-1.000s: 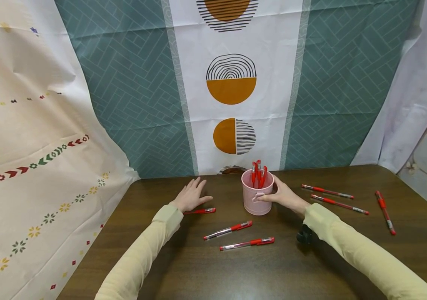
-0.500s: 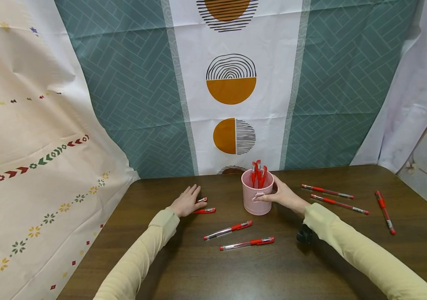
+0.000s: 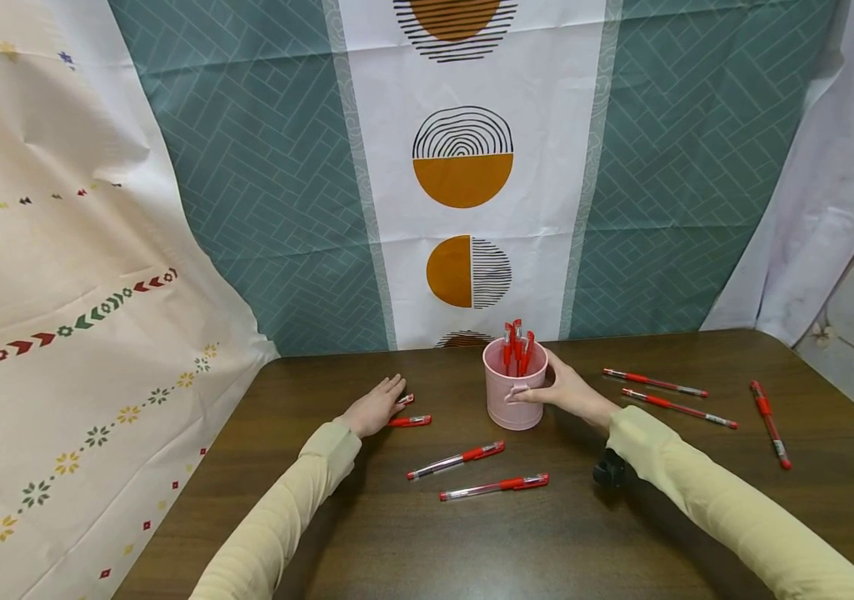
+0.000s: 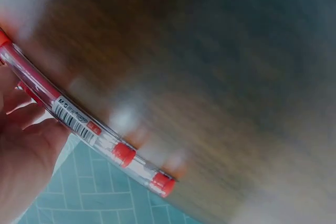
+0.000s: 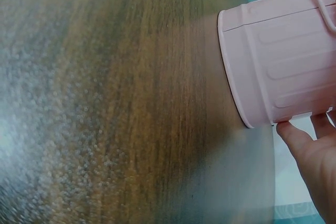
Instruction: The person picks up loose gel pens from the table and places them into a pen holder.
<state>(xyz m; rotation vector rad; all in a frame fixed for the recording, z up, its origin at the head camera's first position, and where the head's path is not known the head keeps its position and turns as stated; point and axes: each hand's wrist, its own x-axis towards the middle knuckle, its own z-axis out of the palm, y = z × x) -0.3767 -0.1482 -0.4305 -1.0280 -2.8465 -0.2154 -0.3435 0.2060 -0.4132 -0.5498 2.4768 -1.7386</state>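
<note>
In the head view my left hand lies low over two red pens at the table's left, fingers extended. The cap of one pen shows beside the thumb; a second pen lies just nearer, partly under the hand. The left wrist view has both clear-barrelled pens side by side, fingertips right at their edge; the thumb is hidden there. My right hand grips a pink metal pail by its side, fingers behind, thumb near the handle. Several red pens stand inside, caps up.
Two red pens, one farther and one nearer, lie in front of the pail. Three more lie right: a back pen, a middle pen and a far-right pen. Cloth hangs behind the brown table.
My left hand has moved slightly left and nearer, its spread fingers drawing together, which uncovers the cap of the farther pen. The right hand and pail stay put.
</note>
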